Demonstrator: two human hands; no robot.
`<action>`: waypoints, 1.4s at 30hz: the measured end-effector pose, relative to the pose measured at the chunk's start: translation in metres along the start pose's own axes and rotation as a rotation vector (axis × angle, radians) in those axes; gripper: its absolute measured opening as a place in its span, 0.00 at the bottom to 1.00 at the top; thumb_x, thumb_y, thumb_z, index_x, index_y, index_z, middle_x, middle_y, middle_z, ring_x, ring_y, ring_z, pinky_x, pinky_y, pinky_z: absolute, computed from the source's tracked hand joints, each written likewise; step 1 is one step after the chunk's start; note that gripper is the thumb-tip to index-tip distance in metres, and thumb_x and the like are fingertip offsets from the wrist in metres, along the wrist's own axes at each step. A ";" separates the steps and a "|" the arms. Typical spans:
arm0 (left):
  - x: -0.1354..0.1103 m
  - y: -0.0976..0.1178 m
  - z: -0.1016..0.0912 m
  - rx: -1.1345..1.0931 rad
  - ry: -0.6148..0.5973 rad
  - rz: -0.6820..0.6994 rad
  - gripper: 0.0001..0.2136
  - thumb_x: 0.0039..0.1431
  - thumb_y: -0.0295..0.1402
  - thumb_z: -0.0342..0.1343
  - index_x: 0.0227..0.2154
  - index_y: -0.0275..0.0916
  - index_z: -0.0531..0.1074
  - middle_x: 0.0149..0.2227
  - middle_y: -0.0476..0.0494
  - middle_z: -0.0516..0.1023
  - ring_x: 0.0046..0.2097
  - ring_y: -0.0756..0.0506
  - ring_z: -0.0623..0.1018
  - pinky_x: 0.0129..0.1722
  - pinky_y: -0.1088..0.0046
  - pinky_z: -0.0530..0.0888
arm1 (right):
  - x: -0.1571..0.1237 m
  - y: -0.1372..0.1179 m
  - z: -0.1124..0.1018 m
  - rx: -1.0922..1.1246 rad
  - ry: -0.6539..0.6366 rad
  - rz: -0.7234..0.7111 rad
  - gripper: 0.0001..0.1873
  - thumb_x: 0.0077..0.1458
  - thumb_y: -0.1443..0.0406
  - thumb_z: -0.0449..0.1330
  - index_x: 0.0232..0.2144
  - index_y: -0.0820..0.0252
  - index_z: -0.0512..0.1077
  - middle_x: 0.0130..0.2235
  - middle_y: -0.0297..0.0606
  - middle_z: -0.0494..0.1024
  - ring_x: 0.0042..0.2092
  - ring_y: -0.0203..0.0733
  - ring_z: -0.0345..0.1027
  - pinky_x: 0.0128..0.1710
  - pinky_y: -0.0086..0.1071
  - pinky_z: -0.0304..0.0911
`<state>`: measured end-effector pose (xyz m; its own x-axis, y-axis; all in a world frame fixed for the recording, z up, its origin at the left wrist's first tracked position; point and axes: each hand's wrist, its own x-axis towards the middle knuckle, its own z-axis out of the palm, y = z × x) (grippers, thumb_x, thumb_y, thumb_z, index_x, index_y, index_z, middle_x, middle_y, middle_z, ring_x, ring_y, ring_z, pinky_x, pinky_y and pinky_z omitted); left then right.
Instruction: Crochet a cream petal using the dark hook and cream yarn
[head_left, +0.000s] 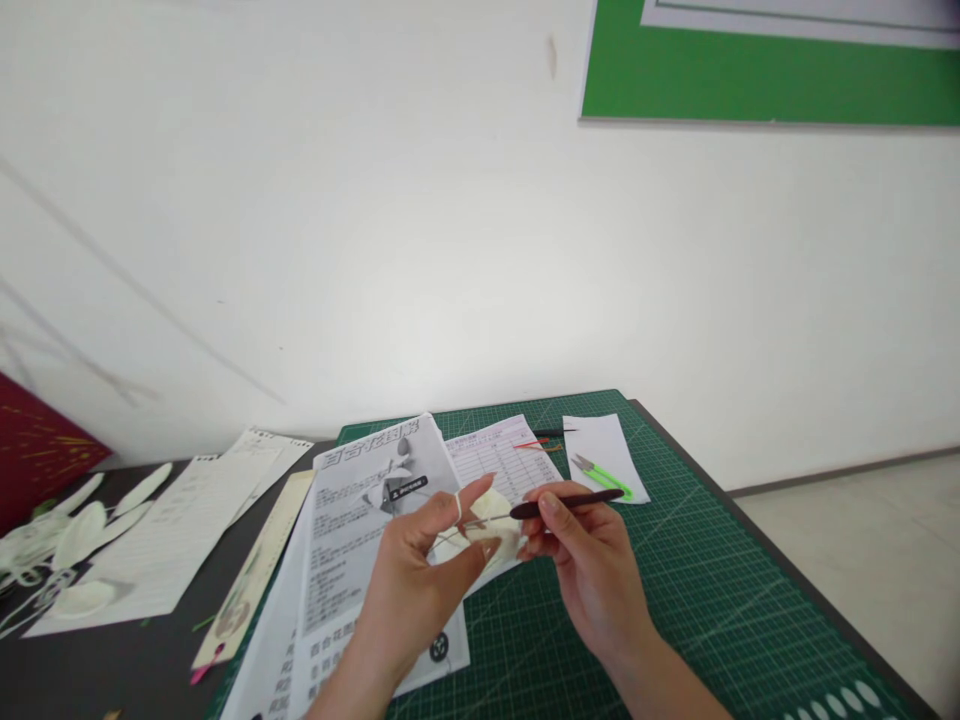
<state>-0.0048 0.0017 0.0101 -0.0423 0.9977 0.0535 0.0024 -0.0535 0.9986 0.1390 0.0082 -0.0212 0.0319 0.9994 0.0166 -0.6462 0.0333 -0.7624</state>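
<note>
My right hand (596, 565) grips a crochet hook (564, 503) by its dark handle, its thin metal shaft pointing left toward my other hand. My left hand (416, 570) pinches a pale cream crocheted piece (501, 525) between thumb and fingers, and a strand of white yarn (458, 506) loops round one raised finger. The hook's tip lies by the piece; whether it is through a stitch is too small to tell. Part of the piece is hidden behind my fingers. Both hands are above printed sheets and the green cutting mat (675, 610).
Green-handled thread snips (604, 476) lie on white paper (600, 435) at the right. A printed pattern sheet (375, 540) and a gridded sheet (495, 455) are beneath my hands. At left are a bookmark-like strip (251, 575), papers (180, 520) and white crocheted petals (81, 535).
</note>
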 end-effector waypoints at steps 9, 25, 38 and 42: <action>0.004 0.004 -0.004 -0.393 -0.176 -0.334 0.24 0.34 0.22 0.70 0.40 0.42 0.80 0.25 0.50 0.81 0.31 0.47 0.78 0.37 0.72 0.72 | 0.006 0.001 -0.004 0.174 -0.074 0.187 0.10 0.45 0.62 0.69 0.24 0.63 0.76 0.18 0.31 0.73 0.18 0.29 0.65 0.19 0.23 0.69; 0.000 0.009 -0.004 -0.131 -0.098 -0.222 0.07 0.36 0.24 0.67 0.14 0.38 0.75 0.20 0.48 0.76 0.44 0.36 0.77 0.47 0.63 0.68 | -0.003 -0.010 -0.013 -0.179 -0.177 -0.255 0.05 0.55 0.63 0.62 0.29 0.58 0.77 0.25 0.33 0.73 0.25 0.35 0.68 0.25 0.30 0.69; 0.001 0.006 -0.005 -0.196 -0.100 -0.298 0.21 0.38 0.23 0.68 0.40 0.43 0.80 0.25 0.52 0.77 0.39 0.43 0.77 0.39 0.72 0.68 | -0.007 -0.014 -0.012 -0.259 -0.170 -0.318 0.06 0.55 0.63 0.62 0.28 0.57 0.77 0.25 0.35 0.74 0.28 0.38 0.70 0.27 0.31 0.65; 0.001 0.008 -0.003 -0.298 -0.106 -0.328 0.23 0.35 0.22 0.69 0.39 0.43 0.81 0.22 0.54 0.77 0.33 0.48 0.77 0.39 0.74 0.68 | -0.004 -0.009 -0.010 -0.163 -0.127 -0.261 0.06 0.54 0.63 0.63 0.28 0.58 0.77 0.23 0.33 0.74 0.24 0.35 0.68 0.24 0.29 0.67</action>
<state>-0.0077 0.0018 0.0178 0.1099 0.9619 -0.2501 -0.2828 0.2715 0.9200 0.1527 0.0039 -0.0209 0.0783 0.9515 0.2976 -0.4981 0.2959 -0.8150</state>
